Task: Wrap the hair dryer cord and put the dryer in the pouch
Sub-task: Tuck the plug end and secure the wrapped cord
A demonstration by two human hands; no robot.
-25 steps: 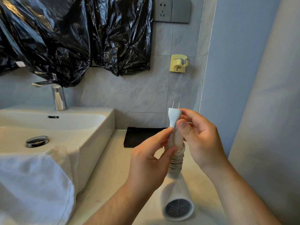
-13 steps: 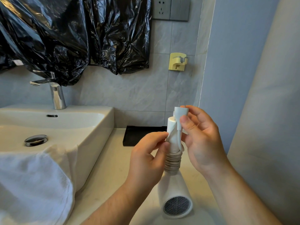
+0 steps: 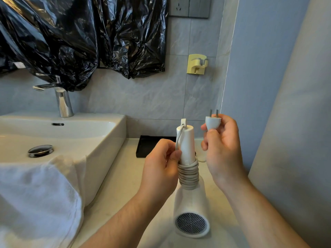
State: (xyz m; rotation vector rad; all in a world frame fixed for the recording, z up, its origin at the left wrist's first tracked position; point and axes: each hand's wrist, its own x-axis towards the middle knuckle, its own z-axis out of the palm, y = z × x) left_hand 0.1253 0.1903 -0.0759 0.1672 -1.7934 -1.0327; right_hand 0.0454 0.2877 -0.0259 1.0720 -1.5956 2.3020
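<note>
A white hair dryer (image 3: 190, 210) stands with its handle (image 3: 187, 144) up and its grille facing me, low over the counter. The beige cord (image 3: 189, 174) is coiled in several turns around the lower handle. My left hand (image 3: 159, 169) pinches the handle and a strand of cord against it. My right hand (image 3: 222, 149) holds the white plug (image 3: 213, 121), prongs up, a little to the right of the handle top. No pouch is recognisable in view.
A white basin (image 3: 100, 140) with a chrome tap (image 3: 62, 102) fills the left, a white towel (image 3: 35, 199) draped over its front. A black tray (image 3: 148, 145) lies at the counter's back. A yellow wall holder (image 3: 197, 64), a socket (image 3: 179, 6) and black plastic sheeting (image 3: 80, 38) hang above.
My right hand has drawn the plug away from the handle top to the right, leaving a short loose length of cord. The left hand has stayed on the handle.
</note>
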